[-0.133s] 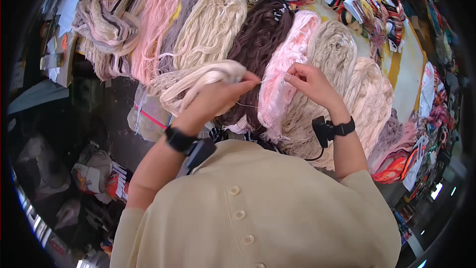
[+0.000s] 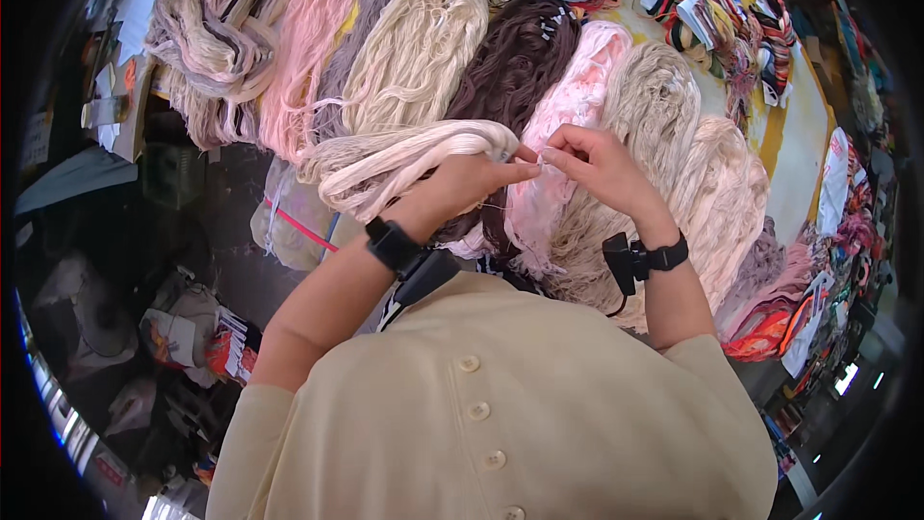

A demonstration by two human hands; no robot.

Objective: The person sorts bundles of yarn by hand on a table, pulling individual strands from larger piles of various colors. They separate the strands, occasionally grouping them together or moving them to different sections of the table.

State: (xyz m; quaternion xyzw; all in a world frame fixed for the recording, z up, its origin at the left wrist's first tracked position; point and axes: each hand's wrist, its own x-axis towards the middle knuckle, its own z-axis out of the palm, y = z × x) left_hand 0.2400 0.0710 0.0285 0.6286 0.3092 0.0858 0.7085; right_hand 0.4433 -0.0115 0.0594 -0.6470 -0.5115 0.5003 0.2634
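Observation:
A looped bundle of cream, pale pink and greyish yarn (image 2: 385, 156) hangs over my left hand (image 2: 472, 178), which is closed on it. My left thumb and forefinger point right, toward the other hand. My right hand (image 2: 602, 169) is closed in a pinch, its fingertips almost meeting the left ones. Whatever lies in that pinch is too small to make out. Both hands are above a pale pink skein (image 2: 573, 87). A dark brown skein (image 2: 515, 63) lies just behind the held bundle, and a beige-grey skein (image 2: 654, 96) is beside my right hand.
Further skeins lie along the yellow-edged table (image 2: 804, 140): a cream one (image 2: 419, 48), a pink one (image 2: 306, 48) and a mixed grey-brown one (image 2: 217, 48). Small multicoloured thread bundles (image 2: 712, 29) are at the back right. A clear bag (image 2: 294, 221) hangs at the left front.
My left hand has moved right with the yarn bundle, bringing its fingertips close to my right hand's. The right hand has shifted slightly left and stays pinched.

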